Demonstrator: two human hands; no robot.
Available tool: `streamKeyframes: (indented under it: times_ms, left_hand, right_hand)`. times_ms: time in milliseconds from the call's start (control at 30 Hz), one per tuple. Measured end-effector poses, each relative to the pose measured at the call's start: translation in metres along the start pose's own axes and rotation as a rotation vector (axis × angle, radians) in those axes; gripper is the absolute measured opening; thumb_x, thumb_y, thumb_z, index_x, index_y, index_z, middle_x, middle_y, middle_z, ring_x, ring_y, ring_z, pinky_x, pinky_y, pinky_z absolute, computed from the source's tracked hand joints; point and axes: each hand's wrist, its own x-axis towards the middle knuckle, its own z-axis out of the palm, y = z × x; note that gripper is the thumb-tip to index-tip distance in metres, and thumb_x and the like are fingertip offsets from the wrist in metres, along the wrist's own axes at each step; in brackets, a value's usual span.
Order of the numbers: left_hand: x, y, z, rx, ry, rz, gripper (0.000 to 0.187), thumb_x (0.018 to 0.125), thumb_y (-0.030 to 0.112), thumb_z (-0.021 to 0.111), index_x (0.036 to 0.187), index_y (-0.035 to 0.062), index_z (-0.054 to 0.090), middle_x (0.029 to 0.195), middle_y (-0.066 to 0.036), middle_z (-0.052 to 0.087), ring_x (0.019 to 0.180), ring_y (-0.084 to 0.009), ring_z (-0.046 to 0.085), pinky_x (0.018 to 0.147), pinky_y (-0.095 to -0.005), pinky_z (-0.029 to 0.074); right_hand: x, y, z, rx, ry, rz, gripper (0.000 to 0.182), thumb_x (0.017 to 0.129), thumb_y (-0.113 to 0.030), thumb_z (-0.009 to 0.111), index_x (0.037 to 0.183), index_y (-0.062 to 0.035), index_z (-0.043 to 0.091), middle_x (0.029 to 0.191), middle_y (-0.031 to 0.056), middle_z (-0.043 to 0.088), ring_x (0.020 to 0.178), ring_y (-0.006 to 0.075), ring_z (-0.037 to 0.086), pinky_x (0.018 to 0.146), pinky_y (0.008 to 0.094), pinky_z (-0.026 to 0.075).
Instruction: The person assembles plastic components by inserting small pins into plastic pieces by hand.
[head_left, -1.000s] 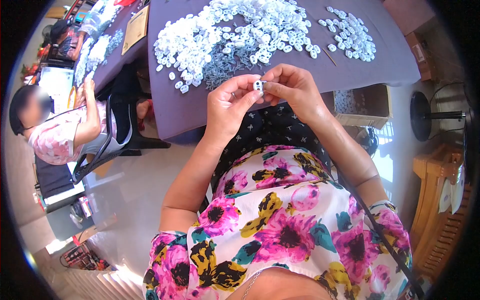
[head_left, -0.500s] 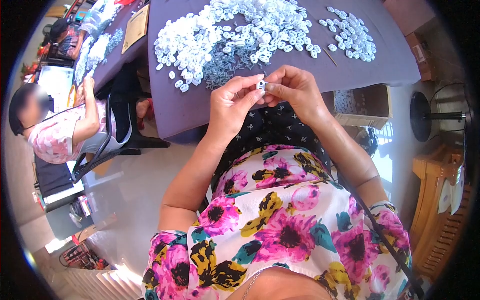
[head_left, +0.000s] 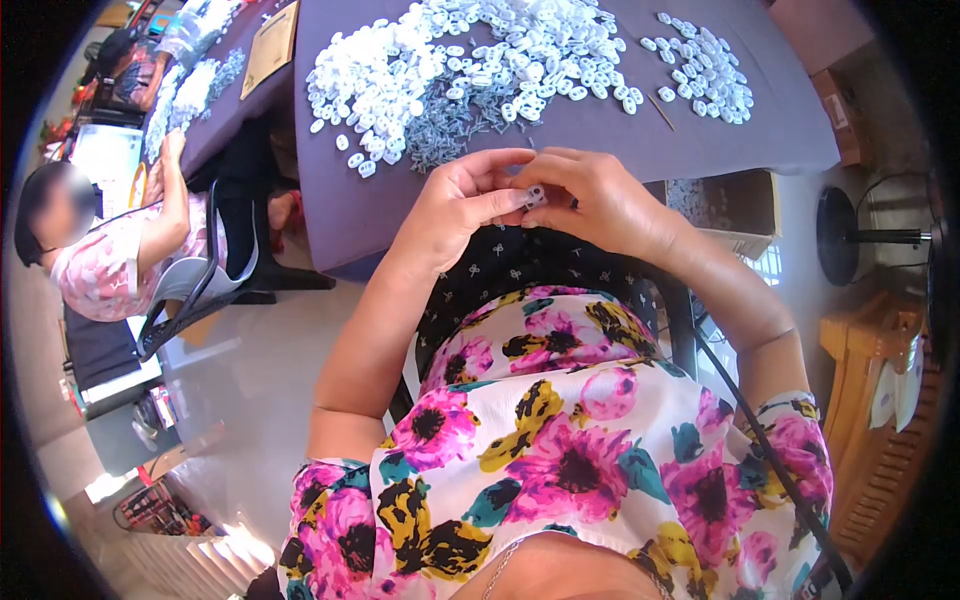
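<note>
Just over the table's near edge, my left hand (head_left: 455, 208) pinches a small white oval part (head_left: 535, 196) with dark holes. My right hand (head_left: 598, 203) curls round the other side of the same part, its fingers pressed on it. Beyond my hands lies a heap of gray screw-like pieces (head_left: 440, 135), partly among a wide pile of white oval parts (head_left: 380, 85). A smaller group of white parts (head_left: 715, 80) lies at the right of the purple-gray cloth (head_left: 590, 135).
A thin brown stick (head_left: 661, 113) lies on the cloth. Below the table's right side is a cardboard box (head_left: 745, 210) with white parts. At the left a co-worker (head_left: 120, 240) sits at another table. A black round-based stand (head_left: 838, 235) is at the right.
Both hands have moved slightly down toward my lap with the white part. My right hand has turned, its back now more upward. The co-worker's arm has shifted slightly.
</note>
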Motion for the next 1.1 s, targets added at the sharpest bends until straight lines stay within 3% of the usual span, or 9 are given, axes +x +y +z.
streamKeyframes:
  times_ms: [67,167,533,700,833,900,967,1000,1100]
  left_hand:
    - [-0.001,-0.006,-0.001,-0.012,0.009,-0.012,0.040,0.086,0.000,0.062,0.125,-0.0006,0.054,0.101,-0.007,0.066,0.086,-0.0127,0.063,0.074,-0.0255,0.053]
    - [-0.002,-0.013,-0.003,-0.033,0.013,-0.041,0.039,0.086,-0.001,0.062,0.124,0.0000,0.055,0.102,-0.007,0.066,0.089,-0.0129,0.064,0.077,-0.0256,0.053]
    - [-0.011,-0.024,0.006,-0.093,0.033,0.055,0.035,0.084,-0.004,0.061,0.119,-0.0004,0.060,0.095,-0.008,0.067,0.087,-0.0127,0.064,0.079,-0.0243,0.052]
    - [-0.009,-0.024,0.002,-0.067,-0.028,-0.054,0.033,0.084,-0.002,0.062,0.117,-0.0018,0.062,0.098,-0.008,0.067,0.084,-0.0122,0.063,0.075,-0.0250,0.050]
    - [-0.006,-0.021,0.008,0.008,-0.045,0.003,0.037,0.086,0.003,0.063,0.123,-0.0031,0.057,0.098,-0.008,0.067,0.080,-0.0119,0.061,0.074,-0.0247,0.049]
    - [0.002,-0.013,0.005,0.183,-0.045,0.132,0.041,0.090,0.009,0.062,0.128,-0.0016,0.053,0.096,-0.008,0.068,0.079,-0.0121,0.061,0.077,-0.0257,0.049]
    - [0.008,-0.011,-0.006,0.370,0.109,0.261,0.041,0.091,0.014,0.062,0.128,-0.0001,0.054,0.095,-0.008,0.068,0.079,-0.0118,0.061,0.076,-0.0253,0.050]
    - [0.006,-0.003,-0.006,0.536,0.216,0.249,0.038,0.090,0.016,0.063,0.125,0.0006,0.057,0.095,-0.007,0.068,0.080,-0.0115,0.061,0.074,-0.0253,0.050]
    - [0.015,-0.004,-0.017,0.653,0.224,0.301,0.028,0.086,0.010,0.066,0.113,0.0007,0.063,0.085,-0.006,0.065,0.070,-0.0111,0.060,0.067,-0.0248,0.049]
  right_hand:
    - [-0.005,0.004,0.009,-0.031,0.024,0.007,0.026,0.077,-0.006,0.072,0.100,-0.0024,0.061,0.091,0.0109,0.062,0.075,0.0240,0.064,0.066,0.0327,0.051]
    - [-0.012,0.005,0.019,-0.013,0.082,0.005,0.027,0.077,-0.012,0.071,0.099,-0.0015,0.058,0.093,0.0175,0.062,0.078,0.0361,0.062,0.066,0.0400,0.051]
    - [-0.016,0.009,0.023,-0.048,0.141,-0.114,0.020,0.078,-0.011,0.070,0.093,-0.0026,0.060,0.087,0.0163,0.063,0.077,0.0360,0.063,0.064,0.0406,0.051]
    - [-0.017,0.016,0.022,-0.030,0.107,-0.136,0.017,0.079,-0.011,0.070,0.090,-0.0031,0.060,0.086,0.0156,0.063,0.076,0.0357,0.063,0.063,0.0395,0.051]
    - [-0.019,0.016,0.007,-0.055,0.115,-0.086,0.023,0.078,-0.015,0.073,0.094,-0.0017,0.063,0.086,0.0147,0.065,0.074,0.0317,0.064,0.064,0.0353,0.051]
    - [-0.022,0.025,-0.013,-0.018,0.226,0.156,0.024,0.080,-0.013,0.072,0.101,-0.0023,0.066,0.087,0.0115,0.067,0.074,0.0168,0.064,0.067,0.0307,0.052]
    - [-0.028,0.052,-0.043,-0.143,0.388,0.359,0.026,0.083,-0.013,0.070,0.108,-0.0067,0.067,0.084,0.0055,0.066,0.072,0.0099,0.058,0.066,0.0267,0.049]
    - [-0.034,0.067,-0.058,-0.150,0.484,0.370,0.027,0.083,-0.013,0.070,0.109,-0.0079,0.067,0.084,0.0046,0.066,0.072,0.0093,0.057,0.066,0.0263,0.049]
    - [-0.053,0.109,-0.102,-0.258,0.628,0.449,0.035,0.081,-0.012,0.069,0.116,-0.0112,0.065,0.081,0.0052,0.064,0.071,0.0132,0.058,0.068,0.0284,0.049]
